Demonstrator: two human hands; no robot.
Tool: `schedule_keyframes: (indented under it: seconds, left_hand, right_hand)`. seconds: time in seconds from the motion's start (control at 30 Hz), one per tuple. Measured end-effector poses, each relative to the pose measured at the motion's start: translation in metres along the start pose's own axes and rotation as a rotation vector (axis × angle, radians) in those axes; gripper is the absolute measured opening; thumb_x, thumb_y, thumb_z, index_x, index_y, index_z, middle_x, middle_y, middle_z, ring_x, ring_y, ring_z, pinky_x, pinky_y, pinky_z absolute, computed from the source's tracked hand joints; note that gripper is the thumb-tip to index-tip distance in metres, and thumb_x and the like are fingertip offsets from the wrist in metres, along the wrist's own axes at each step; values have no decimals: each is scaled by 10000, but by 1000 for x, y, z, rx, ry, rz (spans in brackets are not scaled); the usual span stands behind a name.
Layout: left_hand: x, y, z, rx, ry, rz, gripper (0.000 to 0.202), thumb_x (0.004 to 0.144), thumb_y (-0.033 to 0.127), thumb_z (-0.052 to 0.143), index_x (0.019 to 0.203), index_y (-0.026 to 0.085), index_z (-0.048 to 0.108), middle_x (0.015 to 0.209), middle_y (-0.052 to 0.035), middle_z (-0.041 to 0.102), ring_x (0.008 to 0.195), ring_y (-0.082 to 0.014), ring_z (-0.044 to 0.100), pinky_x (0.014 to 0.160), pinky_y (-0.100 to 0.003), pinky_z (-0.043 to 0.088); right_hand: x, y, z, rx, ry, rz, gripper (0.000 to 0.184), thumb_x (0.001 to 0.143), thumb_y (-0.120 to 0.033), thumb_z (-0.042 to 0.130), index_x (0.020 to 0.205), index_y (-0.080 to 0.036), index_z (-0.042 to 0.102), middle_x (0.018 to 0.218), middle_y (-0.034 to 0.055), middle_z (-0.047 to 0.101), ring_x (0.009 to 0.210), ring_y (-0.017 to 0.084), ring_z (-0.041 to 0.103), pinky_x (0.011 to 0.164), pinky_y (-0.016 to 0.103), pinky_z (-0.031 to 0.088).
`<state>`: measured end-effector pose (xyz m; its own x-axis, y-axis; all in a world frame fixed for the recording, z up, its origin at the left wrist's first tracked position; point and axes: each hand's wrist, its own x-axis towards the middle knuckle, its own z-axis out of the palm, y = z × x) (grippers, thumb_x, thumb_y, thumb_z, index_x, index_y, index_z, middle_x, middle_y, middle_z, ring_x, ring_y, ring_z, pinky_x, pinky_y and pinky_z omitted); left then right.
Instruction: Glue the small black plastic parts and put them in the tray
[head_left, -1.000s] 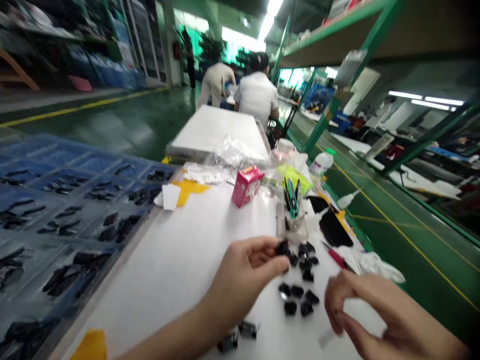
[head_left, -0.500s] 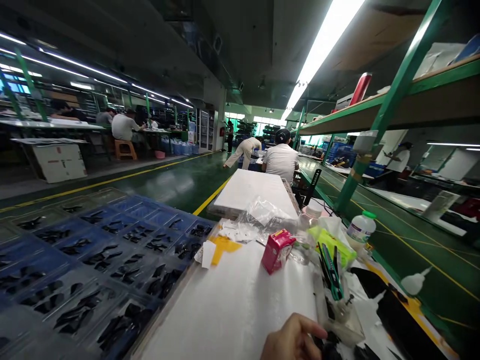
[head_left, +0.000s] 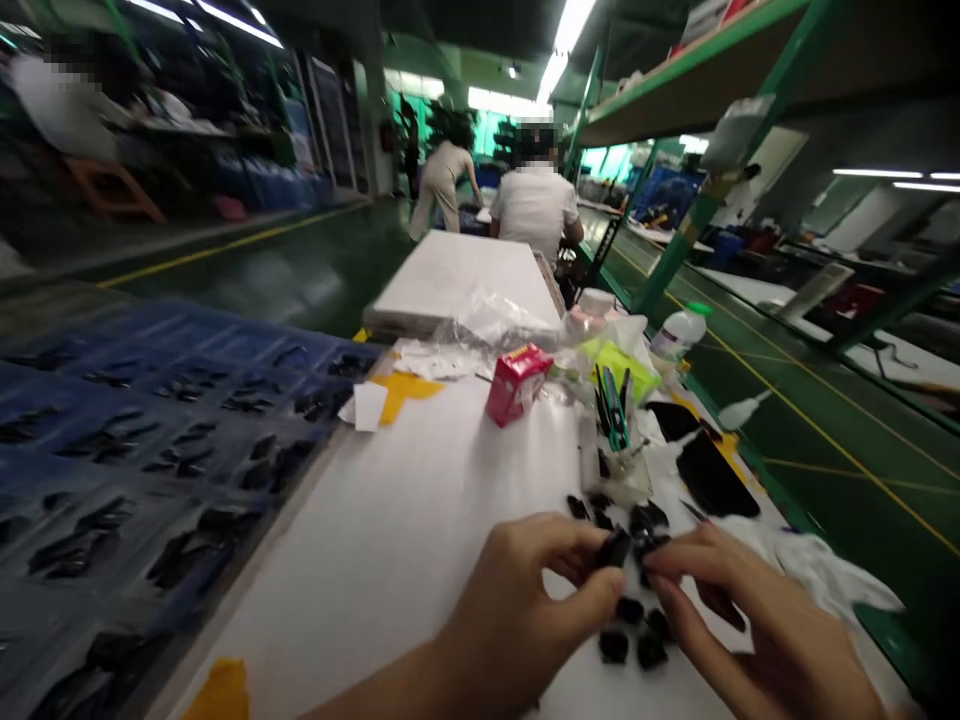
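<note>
My left hand (head_left: 525,590) is closed, with a small black part (head_left: 613,549) pinched between thumb and fingers. Just to its right is my right hand (head_left: 757,610), thumb and forefinger brought together at the black pieces; what they grip, if anything, is too blurred to make out. Several small black pieces (head_left: 613,646) lie on the white work surface (head_left: 405,540) below and between the hands. More black pieces (head_left: 649,517) sit just beyond the fingertips.
A red box (head_left: 517,385) stands ahead, left of a holder (head_left: 626,475) with a green-handled cutter (head_left: 616,410). On the left are blue divided trays (head_left: 217,345) of black parts. A white bottle (head_left: 679,335) stands far right. A person (head_left: 536,205) sits beyond the white stack (head_left: 465,275).
Both hands are now together over the black pieces; only one hand showed before. The left holds a black part. The view has tilted down and shifted.
</note>
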<state>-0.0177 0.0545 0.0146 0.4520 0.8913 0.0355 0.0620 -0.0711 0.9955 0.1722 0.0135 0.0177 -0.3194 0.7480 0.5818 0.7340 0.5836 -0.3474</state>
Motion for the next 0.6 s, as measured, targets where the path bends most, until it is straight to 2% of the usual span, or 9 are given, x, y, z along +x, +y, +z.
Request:
schedule_keyframes:
  seconds: [0.17, 0.4, 0.6]
  left_hand:
    - [1, 0, -3, 100, -47, 65, 128, 798, 149, 636, 791, 141, 764, 704, -20, 677, 659, -133, 621, 654, -217, 475]
    - [-1, -1, -2, 140, -62, 97, 133, 804, 138, 634, 819, 142, 766, 672, -3, 651, 622, -116, 607, 631, -214, 463]
    - [-1, -3, -1, 192, -38, 166, 122, 804, 131, 647, 831, 131, 765, 669, -6, 660, 613, -114, 614, 627, -213, 470]
  right_hand:
    - [5, -9, 0, -47, -18, -32, 191, 862, -47, 563, 1002, -175, 588, 796, 17, 654, 732, 120, 613, 690, 245, 504]
    - [1, -9, 4, -125, -34, -53, 182, 874, -59, 588, 1022, -165, 590, 815, 30, 655, 734, 141, 608, 747, 302, 490]
    - [4, -10, 5, -151, -44, -67, 151, 887, -52, 567, 1009, -137, 595, 826, 43, 651, 758, 140, 604, 749, 298, 469]
